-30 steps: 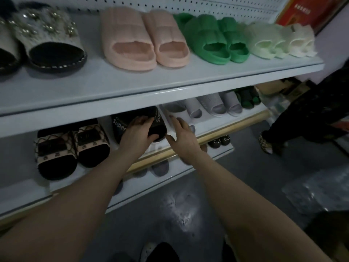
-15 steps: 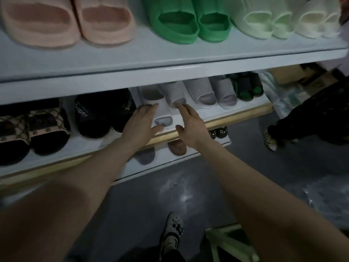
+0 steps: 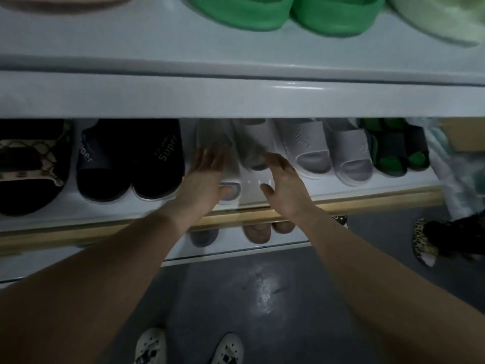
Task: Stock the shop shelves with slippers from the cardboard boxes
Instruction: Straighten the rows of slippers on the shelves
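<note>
Both hands reach into the mid shelf [image 3: 105, 208]. The L hand [image 3: 202, 179] lies flat on the left shoe of a pale grey slipper pair [image 3: 252, 185]. Its fingers are straight & a bit apart, thumb by the toe. The R hand [image 3: 284, 185] is at the right side of the other shoe, fingers straight & close together, thumb out. It's blurry there, so can't tell if it touches.

The pair sits on the mid shelf btw the black "Super" slippers [image 3: 157, 158] on the left & more grey slippers [image 3: 328, 153] on the right. Green-and-dark slippers [image 3: 399, 153] come next. Bright green slippers [image 3: 283, 11] sit on the top shelf [image 3: 236, 98].
</note>
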Demonstrator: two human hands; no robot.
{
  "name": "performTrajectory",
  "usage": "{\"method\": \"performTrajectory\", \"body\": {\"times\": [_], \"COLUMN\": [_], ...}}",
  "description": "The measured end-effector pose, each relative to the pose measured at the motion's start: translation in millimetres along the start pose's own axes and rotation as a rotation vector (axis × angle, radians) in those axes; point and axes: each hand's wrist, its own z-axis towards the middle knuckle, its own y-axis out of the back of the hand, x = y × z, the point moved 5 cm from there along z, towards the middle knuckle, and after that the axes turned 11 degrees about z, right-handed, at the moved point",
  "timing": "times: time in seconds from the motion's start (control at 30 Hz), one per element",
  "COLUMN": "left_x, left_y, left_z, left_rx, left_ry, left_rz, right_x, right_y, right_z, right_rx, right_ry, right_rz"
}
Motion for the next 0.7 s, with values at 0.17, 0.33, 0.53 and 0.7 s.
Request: {"method": "performTrajectory", "body": {"times": [0.17, 0.33, 0.53, 0.7], "left_x": [6.5, 8.4, 11.2, 12.2], "left_y": [-27.5, -36.7, -46.4, -50.8], "left_z": [21.9, 23.5, 26.6, 28.4], "left_rx": [-0.034, -0.204, -0.279, -0.311], "left_ry": [-0.001, -0.049, -0.058, -0.041], "left_rz": [0.031, 0.118, 0.173, 0.165], "right_x": [-17.5, -26.6, -21.4, -18.1], "right_y": [-14.3, -22.7, -18.1, -19.8], "right_z": [34.5, 70.7, 100.1, 111.9], "right_rx": [-0.119, -0.164, -0.135, -0.093], "right_ry": [0.053, 0.031, 0.027, -0.019], "right_rz": [0.043, 0.045, 0.11, 0.163]}}
